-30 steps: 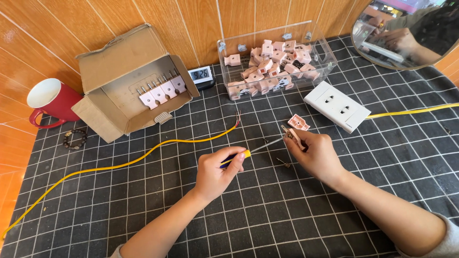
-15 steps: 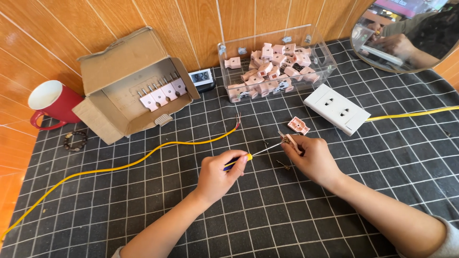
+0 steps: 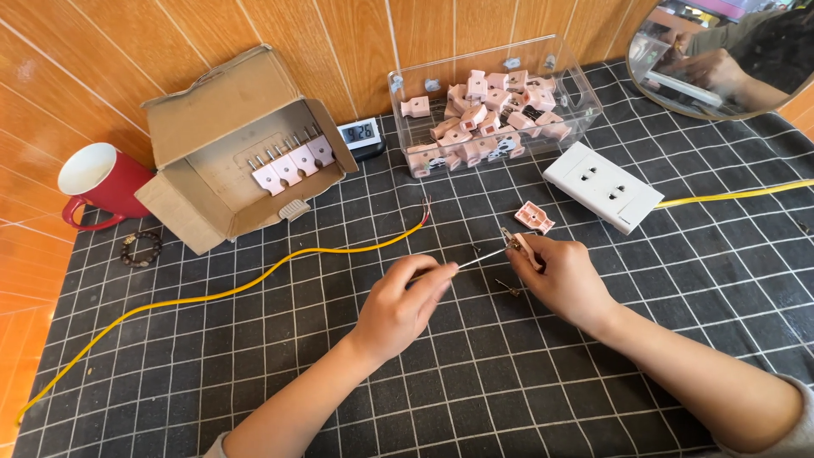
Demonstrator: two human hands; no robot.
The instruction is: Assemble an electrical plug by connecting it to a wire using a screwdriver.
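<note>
Your left hand [image 3: 398, 305] has moved a little away from the right one since half a second ago, and the screwdriver [image 3: 479, 259] now lies flatter, its yellow handle hidden inside your closed fingers, so only the thin metal shaft shows. The tip reaches to the small pink plug part [image 3: 519, 246] that your right hand [image 3: 564, 280] pinches between thumb and fingers, just above the bench [image 3: 526, 399]. I judge from this that you are working the screw of the part and not only aiming at it. The part is small, pale pink, with a metal piece at the end; the details are too small to tell. A second pink piece [image 3: 535, 217] lies just beside your right hand, and a loose screw [image 3: 507, 288] is below the shaft. The yellow wire [image 3: 254, 284] with its bare end is apart, to the left, not yet touched by either hand
</note>
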